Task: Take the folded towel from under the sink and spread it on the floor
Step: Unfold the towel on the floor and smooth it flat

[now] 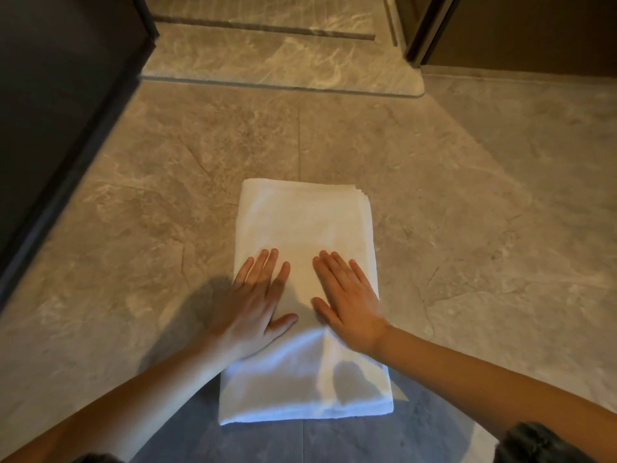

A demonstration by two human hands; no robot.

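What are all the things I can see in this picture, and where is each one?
towel: one, white, folded in layers, lying flat on the floor in the middle
floor: one, grey-brown stone-look tiles, all around the towel
raised step: one, lighter marbled stone, at the top beyond the towel
dark panel: one, dark brown, along the left side
dark door frame: one, dark brown, top right
left hand: one, palm down, fingers spread, on the towel's left part
right hand: one, palm down, fingers spread, on the towel's right part
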